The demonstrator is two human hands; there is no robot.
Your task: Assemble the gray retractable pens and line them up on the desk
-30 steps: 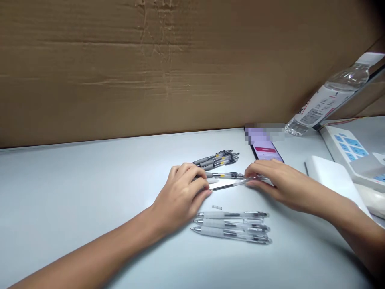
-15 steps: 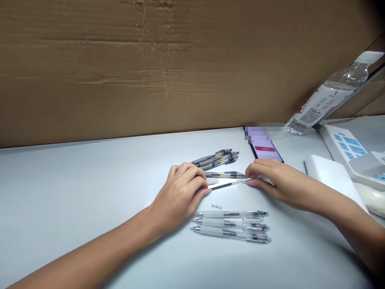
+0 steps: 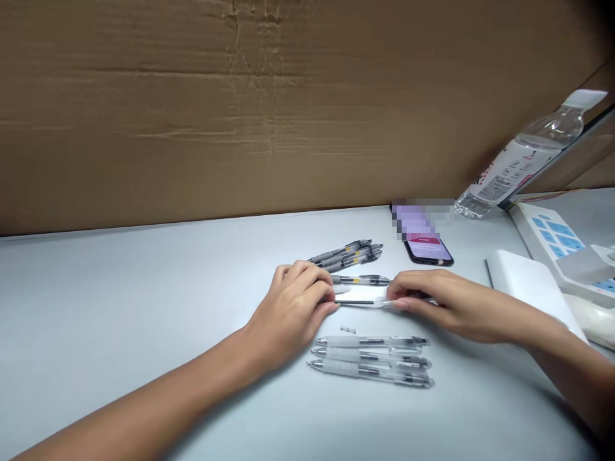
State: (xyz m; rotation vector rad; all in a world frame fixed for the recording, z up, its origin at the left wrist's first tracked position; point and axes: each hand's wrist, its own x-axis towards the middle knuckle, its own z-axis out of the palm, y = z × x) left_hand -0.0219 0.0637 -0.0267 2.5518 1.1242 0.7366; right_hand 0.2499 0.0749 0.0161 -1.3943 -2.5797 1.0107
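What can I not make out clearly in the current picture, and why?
In the head view:
Thin rod: left end, hidden by the left grip; another part, by the right grip.
Nearest yellow-marked pen: left end, behind the left grip.
Phone: upper screen, pixelated over.
Bottle: fine label print, too small.
Small clear piece: too small to identify.

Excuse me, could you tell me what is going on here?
A person at a white table has what looks like a pen refill between both hands. The left grip is at its dark end and the right grip is closed on the clear end. Three clear pens lie nearer the person, with a small clear piece just beyond them. Grey pens lie farther back.
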